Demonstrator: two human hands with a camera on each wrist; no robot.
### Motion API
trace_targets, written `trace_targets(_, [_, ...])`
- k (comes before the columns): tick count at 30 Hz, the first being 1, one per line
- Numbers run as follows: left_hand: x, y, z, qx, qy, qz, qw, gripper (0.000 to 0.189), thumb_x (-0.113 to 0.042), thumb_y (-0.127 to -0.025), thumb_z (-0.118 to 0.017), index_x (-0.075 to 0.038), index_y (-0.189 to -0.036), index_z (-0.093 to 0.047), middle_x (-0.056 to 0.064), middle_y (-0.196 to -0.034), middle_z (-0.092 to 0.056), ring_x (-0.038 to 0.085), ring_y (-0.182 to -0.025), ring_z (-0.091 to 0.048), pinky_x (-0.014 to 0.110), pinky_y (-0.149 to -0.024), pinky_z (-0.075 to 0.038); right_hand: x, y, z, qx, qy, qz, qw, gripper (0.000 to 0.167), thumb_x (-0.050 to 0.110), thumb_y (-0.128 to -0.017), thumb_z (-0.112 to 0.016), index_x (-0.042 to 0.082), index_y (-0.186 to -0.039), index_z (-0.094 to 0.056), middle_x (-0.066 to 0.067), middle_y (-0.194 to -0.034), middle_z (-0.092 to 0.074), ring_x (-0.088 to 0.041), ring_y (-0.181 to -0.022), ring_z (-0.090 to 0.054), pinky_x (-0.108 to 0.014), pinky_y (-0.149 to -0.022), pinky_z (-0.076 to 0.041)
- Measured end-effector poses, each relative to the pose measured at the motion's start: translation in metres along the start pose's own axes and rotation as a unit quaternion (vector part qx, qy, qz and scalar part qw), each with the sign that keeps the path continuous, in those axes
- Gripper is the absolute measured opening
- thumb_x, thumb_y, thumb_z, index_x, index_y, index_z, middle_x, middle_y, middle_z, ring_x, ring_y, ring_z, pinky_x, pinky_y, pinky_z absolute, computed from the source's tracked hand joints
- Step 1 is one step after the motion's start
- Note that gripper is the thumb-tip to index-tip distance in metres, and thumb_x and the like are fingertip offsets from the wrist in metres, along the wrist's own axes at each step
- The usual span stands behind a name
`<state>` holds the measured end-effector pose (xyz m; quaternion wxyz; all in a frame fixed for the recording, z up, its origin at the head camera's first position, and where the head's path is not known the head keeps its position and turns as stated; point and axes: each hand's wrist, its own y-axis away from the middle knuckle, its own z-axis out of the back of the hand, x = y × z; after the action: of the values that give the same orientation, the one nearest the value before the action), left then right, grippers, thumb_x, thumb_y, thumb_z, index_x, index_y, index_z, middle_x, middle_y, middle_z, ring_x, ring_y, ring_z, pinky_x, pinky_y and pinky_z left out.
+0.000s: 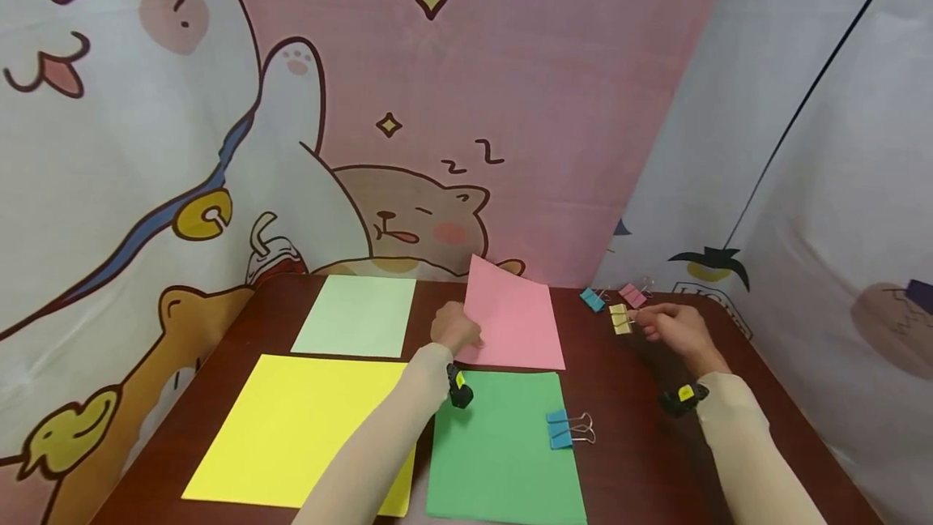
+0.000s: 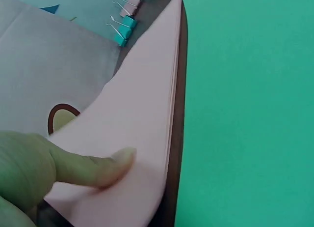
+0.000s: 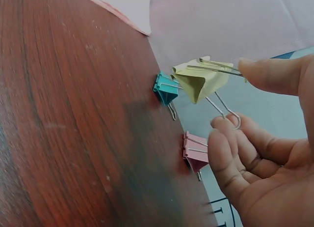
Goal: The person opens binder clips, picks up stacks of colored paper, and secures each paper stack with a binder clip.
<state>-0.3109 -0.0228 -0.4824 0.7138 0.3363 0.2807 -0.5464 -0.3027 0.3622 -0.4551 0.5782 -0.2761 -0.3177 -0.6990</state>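
My left hand (image 1: 455, 328) grips the left edge of a stack of pink paper (image 1: 510, 322), thumb on top, and the stack's far left corner is bent up. In the left wrist view the thumb presses the pink sheets (image 2: 132, 104); the fingers beneath are hidden. My right hand (image 1: 676, 330) holds a yellow binder clip (image 1: 620, 319) by its wire handles, between thumb and fingers. In the right wrist view the yellow clip (image 3: 203, 79) is above the table, its handles spread. Behind it stand a blue binder clip (image 3: 166, 88) and a pink binder clip (image 3: 196, 151).
Green paper (image 1: 503, 460) lies in front of the pink stack, with a blue binder clip (image 1: 560, 429) on its right edge. Yellow paper (image 1: 291, 428) is at the left front and pale green paper (image 1: 357, 314) behind it. A printed cloth (image 1: 547, 104) hangs behind the brown table (image 1: 627, 460).
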Motion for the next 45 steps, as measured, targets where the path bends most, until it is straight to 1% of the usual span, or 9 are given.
trace_targets(5, [0.009,0.002,-0.002,0.012,0.089,-0.033,0.9954,0.055,-0.001,-0.071,-0.089,-0.001,-0.122,-0.069,0.018,-0.117,-0.073,0.033,-0.103,-0.068,0.051,-0.096,-0.057,-0.002,0.005,-0.005,-0.028,-0.017,-0.012,0.9994,0.083,0.072,-0.086,-0.065,0.002,-0.130,-0.063,-0.013,-0.110,-0.068,-0.026,-0.096,-0.065,-0.051,-0.098,-0.045])
trace_targets(8, [0.014,0.002,-0.003,0.022,0.114,-0.043,0.9923,0.057,0.000,-0.075,-0.085,-0.002,-0.128,-0.065,0.018,-0.122,-0.071,0.033,-0.105,-0.066,0.052,-0.100,-0.055,-0.002,0.007,-0.008,-0.043,-0.039,-0.021,0.9981,0.081,0.072,-0.086,-0.066,0.004,-0.130,-0.064,-0.013,-0.112,-0.068,-0.025,-0.095,-0.064,-0.051,-0.096,-0.045])
trace_targets(12, [0.017,0.002,-0.002,0.028,0.131,-0.052,0.9896,0.064,0.002,-0.076,-0.083,-0.003,-0.135,-0.060,0.018,-0.127,-0.069,0.033,-0.109,-0.066,0.052,-0.102,-0.054,0.001,0.009,-0.010,-0.060,-0.073,-0.019,0.9954,0.074,0.067,-0.088,-0.068,0.004,-0.129,-0.065,-0.013,-0.111,-0.070,-0.018,-0.087,-0.064,-0.048,-0.094,-0.045])
trace_targets(19, [0.021,0.004,0.004,0.033,0.148,-0.069,0.9860,0.071,0.003,-0.075,-0.082,-0.005,-0.142,-0.057,0.020,-0.131,-0.066,0.034,-0.108,-0.064,0.052,-0.097,-0.056,0.006,0.013,-0.011,-0.071,-0.112,-0.010,0.9911,0.070,0.063,-0.089,-0.069,0.005,-0.129,-0.066,-0.001,-0.099,-0.072,-0.012,-0.083,-0.064,-0.043,-0.092,-0.048])
trace_targets(24, [0.023,0.005,0.009,0.028,0.168,-0.059,0.9835,0.073,0.001,-0.078,-0.081,-0.007,-0.145,-0.055,0.019,-0.135,-0.064,0.034,-0.110,-0.062,0.049,-0.094,-0.057,0.009,0.014,-0.014,-0.092,-0.156,-0.001,0.9834,0.059,0.055,-0.089,-0.074,0.006,-0.121,-0.070,0.014,-0.086,-0.071,-0.010,-0.079,-0.065,-0.029,-0.079,-0.057])
trace_targets(28, [0.023,0.007,0.015,0.021,0.187,-0.062,0.9802,0.075,0.001,-0.077,-0.082,-0.006,-0.146,-0.054,0.020,-0.134,-0.065,0.034,-0.109,-0.063,0.047,-0.091,-0.058,0.011,0.015,-0.017,-0.091,-0.187,-0.002,0.9781,0.049,0.052,-0.088,-0.076,0.012,-0.115,-0.073,0.020,-0.084,-0.068,-0.010,-0.081,-0.065,-0.027,-0.080,-0.057])
trace_targets(33, [0.021,0.011,0.023,0.017,0.204,-0.081,0.9755,0.075,0.001,-0.076,-0.080,-0.006,-0.146,-0.053,0.020,-0.133,-0.065,0.034,-0.109,-0.063,0.047,-0.092,-0.058,0.018,0.017,-0.020,-0.088,-0.218,0.002,0.9720,0.038,0.048,-0.090,-0.076,0.016,-0.109,-0.076,0.019,-0.086,-0.069,-0.010,-0.080,-0.064,-0.024,-0.077,-0.056])
trace_targets(42, [0.016,0.024,0.039,0.018,0.203,-0.098,0.9741,0.070,-0.003,-0.078,-0.079,-0.012,-0.144,-0.056,0.013,-0.130,-0.066,0.031,-0.101,-0.060,0.036,-0.079,-0.054,0.036,0.022,-0.022,-0.075,-0.312,0.026,0.9468,0.015,0.031,-0.089,-0.081,0.018,-0.094,-0.078,0.012,-0.081,-0.074,-0.009,-0.070,-0.063,-0.022,-0.068,-0.056])
trace_targets(45, [0.014,0.028,0.043,0.022,0.202,-0.103,0.9737,0.069,-0.005,-0.079,-0.078,-0.013,-0.144,-0.055,0.013,-0.130,-0.066,0.030,-0.102,-0.061,0.036,-0.080,-0.054,0.043,0.025,-0.023,-0.075,-0.322,0.037,0.9430,0.012,0.029,-0.089,-0.081,0.017,-0.092,-0.078,0.011,-0.083,-0.074,-0.010,-0.069,-0.064,-0.024,-0.068,-0.057])
